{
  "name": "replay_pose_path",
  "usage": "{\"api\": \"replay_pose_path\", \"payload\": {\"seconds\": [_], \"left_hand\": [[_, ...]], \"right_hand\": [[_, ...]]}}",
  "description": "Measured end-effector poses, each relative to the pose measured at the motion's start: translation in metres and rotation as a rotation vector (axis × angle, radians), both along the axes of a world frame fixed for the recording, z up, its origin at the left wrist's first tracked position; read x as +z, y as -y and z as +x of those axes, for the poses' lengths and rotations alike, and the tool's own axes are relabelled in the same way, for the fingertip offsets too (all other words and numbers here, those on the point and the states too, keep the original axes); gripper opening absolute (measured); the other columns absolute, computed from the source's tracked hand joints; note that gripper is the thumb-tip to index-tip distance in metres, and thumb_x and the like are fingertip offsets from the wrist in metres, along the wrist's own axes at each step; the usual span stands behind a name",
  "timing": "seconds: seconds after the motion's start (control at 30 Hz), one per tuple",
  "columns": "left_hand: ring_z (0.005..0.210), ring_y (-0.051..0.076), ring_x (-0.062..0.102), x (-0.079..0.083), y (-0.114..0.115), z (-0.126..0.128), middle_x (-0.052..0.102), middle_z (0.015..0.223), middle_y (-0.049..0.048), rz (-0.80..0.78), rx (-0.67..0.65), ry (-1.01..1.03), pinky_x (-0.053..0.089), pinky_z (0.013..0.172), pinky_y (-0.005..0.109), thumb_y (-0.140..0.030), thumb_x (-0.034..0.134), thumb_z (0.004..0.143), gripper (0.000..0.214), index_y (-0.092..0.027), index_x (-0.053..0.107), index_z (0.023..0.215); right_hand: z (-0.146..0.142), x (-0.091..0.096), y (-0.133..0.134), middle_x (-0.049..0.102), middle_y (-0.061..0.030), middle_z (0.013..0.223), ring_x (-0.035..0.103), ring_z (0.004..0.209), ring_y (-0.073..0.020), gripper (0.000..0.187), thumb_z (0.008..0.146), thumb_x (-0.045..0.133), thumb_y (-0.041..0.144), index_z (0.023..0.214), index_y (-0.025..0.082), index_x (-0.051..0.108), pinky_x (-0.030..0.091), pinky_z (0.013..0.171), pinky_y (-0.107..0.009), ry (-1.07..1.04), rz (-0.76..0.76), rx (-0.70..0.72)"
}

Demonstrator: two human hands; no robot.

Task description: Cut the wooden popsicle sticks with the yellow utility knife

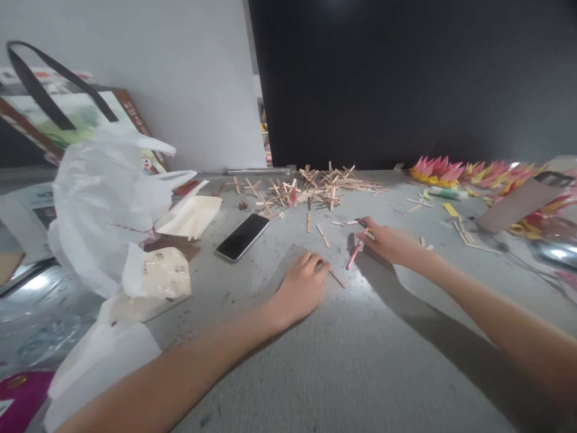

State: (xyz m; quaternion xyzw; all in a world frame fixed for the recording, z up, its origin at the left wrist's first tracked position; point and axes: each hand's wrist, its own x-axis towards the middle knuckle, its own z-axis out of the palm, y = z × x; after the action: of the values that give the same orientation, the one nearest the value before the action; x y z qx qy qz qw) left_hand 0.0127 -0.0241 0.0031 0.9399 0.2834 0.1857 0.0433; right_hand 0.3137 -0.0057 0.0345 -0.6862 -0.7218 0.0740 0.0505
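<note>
My left hand (303, 284) rests low over the table with its fingers curled. A thin wooden craft stick (337, 278) pokes out from its fingertips, and a small dark spot shows between the fingers. To the right, my right hand (383, 240) has its thumb and fingers closed on the upper end of a pink pen (354, 254), whose lower end points down at the tabletop. Beside those fingertips lies another light stick (344, 223). One loose craft stick (323, 236) lies between the hands and the pile of sticks (331, 186) farther back.
A black phone (243, 236) lies left of my left hand. White plastic bags (103, 204), a paper bag (130, 120) and a clear-wrapped packet (166, 272) crowd the left side. Pink and yellow paper petals (437, 171) and a grey-pink cylinder (518, 204) stand at right. A dark panel (406, 78) rises behind.
</note>
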Motion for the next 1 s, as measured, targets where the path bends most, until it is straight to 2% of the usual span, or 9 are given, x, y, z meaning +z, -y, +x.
{"api": "replay_pose_path", "payload": {"seconds": [0.1,0.17,0.27,0.4,0.5,0.6,0.7,0.83,1.0], "left_hand": [[0.126,0.028,0.057,-0.001,0.009,0.004,0.070,0.130,0.0133,-0.053,-0.042,0.062,0.050,0.111,0.046,-0.019,0.051,0.104,0.027,-0.016,0.073,0.120],[0.128,0.027,0.057,-0.001,0.010,0.005,0.072,0.130,0.0103,-0.119,-0.063,0.106,0.048,0.114,0.045,-0.027,0.058,0.104,0.020,-0.019,0.075,0.111],[0.130,0.026,0.056,0.001,0.005,0.005,0.074,0.131,0.0064,-0.242,-0.050,0.137,0.047,0.114,0.045,-0.038,0.068,0.101,0.019,-0.020,0.075,0.102],[0.132,0.026,0.055,0.004,-0.002,0.004,0.074,0.130,0.0056,-0.351,-0.041,0.173,0.047,0.113,0.043,-0.045,0.074,0.097,0.026,-0.022,0.074,0.109],[0.131,0.027,0.057,0.005,-0.006,0.002,0.072,0.127,0.0076,-0.391,-0.024,0.180,0.049,0.112,0.043,-0.047,0.079,0.093,0.039,-0.024,0.072,0.124],[0.134,0.030,0.058,0.002,-0.014,0.000,0.065,0.136,0.0109,-0.421,0.010,0.153,0.049,0.113,0.047,-0.049,0.084,0.087,0.052,-0.027,0.072,0.132],[0.138,0.031,0.057,-0.002,-0.024,-0.001,0.063,0.142,0.0129,-0.452,0.004,0.179,0.048,0.116,0.051,-0.051,0.088,0.083,0.057,-0.027,0.072,0.132],[0.138,0.029,0.057,-0.008,-0.031,-0.001,0.071,0.136,0.0109,-0.452,-0.073,0.244,0.047,0.116,0.051,-0.046,0.089,0.084,0.033,-0.023,0.079,0.106],[0.134,0.028,0.058,-0.002,-0.030,0.000,0.076,0.129,0.0041,-0.486,-0.100,0.211,0.042,0.117,0.057,-0.036,0.084,0.089,0.009,-0.028,0.083,0.086]], "right_hand": [[0.040,-0.008,-0.007,0.073,-0.0198,0.114,0.071,0.104,-0.0339,0.054,0.109,0.038,0.056,0.142,0.017,0.052,0.049,0.082,-0.037,0.107,0.134,-0.034],[0.063,-0.017,-0.012,0.067,-0.0238,0.125,0.062,0.123,-0.0393,0.049,0.105,0.046,0.054,0.129,0.014,0.061,0.049,0.095,-0.044,0.198,0.203,-0.036],[0.082,-0.028,-0.017,0.067,-0.0209,0.109,0.064,0.111,-0.0352,0.037,0.104,0.048,0.046,0.105,0.015,0.068,0.050,0.098,-0.044,0.195,0.088,-0.003],[0.080,-0.028,-0.017,0.067,-0.0195,0.108,0.065,0.107,-0.0325,0.025,0.099,0.056,0.038,0.103,0.016,0.066,0.050,0.094,-0.041,0.123,0.073,-0.044],[0.074,-0.014,-0.011,0.067,-0.0214,0.108,0.067,0.101,-0.0322,0.024,0.097,0.055,0.030,0.113,0.011,0.060,0.050,0.084,-0.038,0.108,0.110,-0.122],[0.073,0.009,-0.003,0.070,-0.0186,0.092,0.068,0.079,-0.0283,0.030,0.102,0.047,0.023,0.125,0.005,0.053,0.044,0.071,-0.035,0.110,0.000,-0.119],[0.074,0.036,0.004,0.072,-0.0142,0.085,0.066,0.070,-0.0267,0.035,0.104,0.044,0.026,0.134,0.009,0.052,0.039,0.067,-0.034,0.213,-0.028,-0.159],[0.060,0.063,0.016,0.072,-0.0084,0.082,0.066,0.071,-0.0248,0.038,0.107,0.044,0.048,0.118,0.020,0.067,0.035,0.064,-0.031,0.250,-0.017,0.017],[0.019,0.085,0.039,0.073,-0.0045,0.077,0.064,0.068,-0.0208,0.031,0.105,0.051,0.045,0.108,0.026,0.076,0.033,0.060,-0.030,0.137,-0.110,0.287]]}}
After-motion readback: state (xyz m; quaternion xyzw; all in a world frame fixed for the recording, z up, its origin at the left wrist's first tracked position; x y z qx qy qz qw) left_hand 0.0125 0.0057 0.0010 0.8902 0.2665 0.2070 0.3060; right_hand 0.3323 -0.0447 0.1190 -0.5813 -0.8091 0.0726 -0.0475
